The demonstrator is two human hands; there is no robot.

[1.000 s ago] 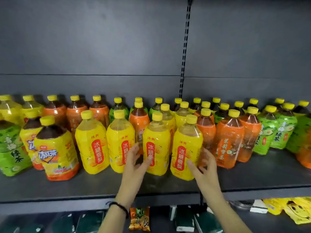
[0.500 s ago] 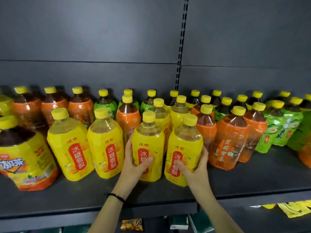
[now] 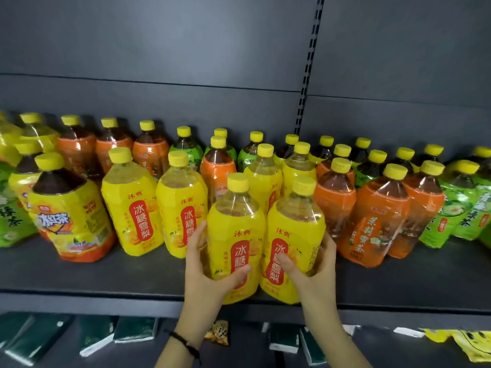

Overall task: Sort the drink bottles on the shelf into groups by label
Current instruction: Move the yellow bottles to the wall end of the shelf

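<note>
Two yellow-label pear-drink bottles stand side by side at the front edge of the dark shelf [image 3: 106,277]. My left hand [image 3: 210,269] grips the left yellow bottle [image 3: 235,224] low on its body. My right hand [image 3: 313,272] grips the right yellow bottle [image 3: 297,229] the same way. Two more bottles with the same yellow label [image 3: 132,208] [image 3: 180,203] stand just to the left. Orange-label tea bottles [image 3: 372,216] stand right of my hands, green-label bottles [image 3: 457,208] further right.
A squat yellow-and-orange iced-tea bottle [image 3: 69,216] and a green-label bottle [image 3: 10,221] stand at the far left. Orange, green and yellow bottles fill the back rows. Dark boxes [image 3: 135,329] and snack packets [image 3: 462,343] lie on the lower shelf.
Both hands closed round the two front yellow bottles and drew them forward to the shelf's front edge. The camera also moved closer.
</note>
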